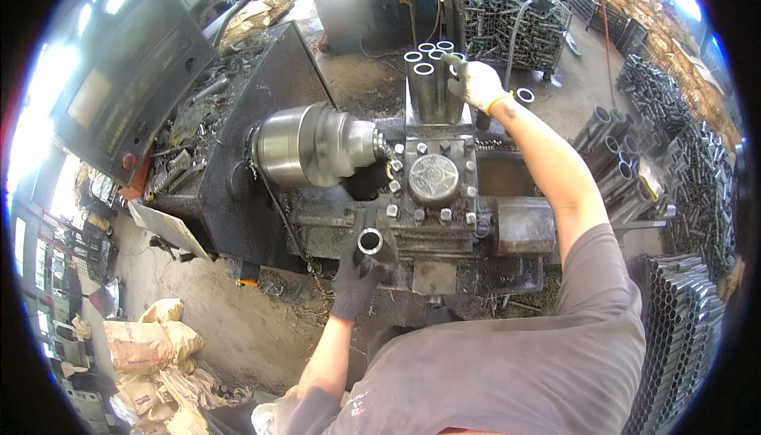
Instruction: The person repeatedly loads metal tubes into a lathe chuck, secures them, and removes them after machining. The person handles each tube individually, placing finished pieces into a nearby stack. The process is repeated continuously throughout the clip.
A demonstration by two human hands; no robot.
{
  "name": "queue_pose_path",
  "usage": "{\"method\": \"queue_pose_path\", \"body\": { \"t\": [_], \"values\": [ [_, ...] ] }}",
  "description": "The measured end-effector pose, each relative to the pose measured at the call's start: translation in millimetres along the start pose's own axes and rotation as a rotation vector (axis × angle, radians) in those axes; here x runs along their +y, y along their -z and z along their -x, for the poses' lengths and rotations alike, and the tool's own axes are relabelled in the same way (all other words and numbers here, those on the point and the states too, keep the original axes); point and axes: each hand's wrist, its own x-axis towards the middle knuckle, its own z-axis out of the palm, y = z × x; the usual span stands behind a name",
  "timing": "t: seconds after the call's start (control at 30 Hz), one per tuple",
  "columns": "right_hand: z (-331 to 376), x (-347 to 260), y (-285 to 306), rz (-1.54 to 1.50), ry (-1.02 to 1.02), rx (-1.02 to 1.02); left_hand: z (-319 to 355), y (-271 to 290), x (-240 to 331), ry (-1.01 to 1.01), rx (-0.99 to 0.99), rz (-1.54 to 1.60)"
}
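My left hand, in a dark glove, is closed around a short metal tube, its open end facing up. It is in front of the lathe, just left of the tool post. My right hand, in a white glove, reaches to the far side of the tool post. Its fingers close on the rim of a tube at the right of a cluster of upright steel tubes. To the left, the lathe chuck looks blurred toward its narrow end.
More tubes lean in a bundle right of my arm, and a stack of tubes rises at the lower right. A wire bin of metal parts stands behind. Paper sacks lie at the lower left. Metal chips hang below the chuck.
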Motion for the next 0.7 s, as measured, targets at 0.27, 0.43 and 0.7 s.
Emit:
{"method": "queue_pose_path", "body": {
  "t": [0.27, 0.43, 0.7],
  "values": [
    [-33, 4, -41, 0.039, 0.013, -0.009, 21, 154, -179, 0.428, 0.857, 0.501],
    [-20, -36, 26, -0.083, -0.064, 0.162, 18, 237, -242, 0.327, 1.013, -0.34],
    [-4, -133, 54, -0.338, -0.161, -0.473, -2, 264, -265, 0.313, 0.793, 0.124]
  ]
}}
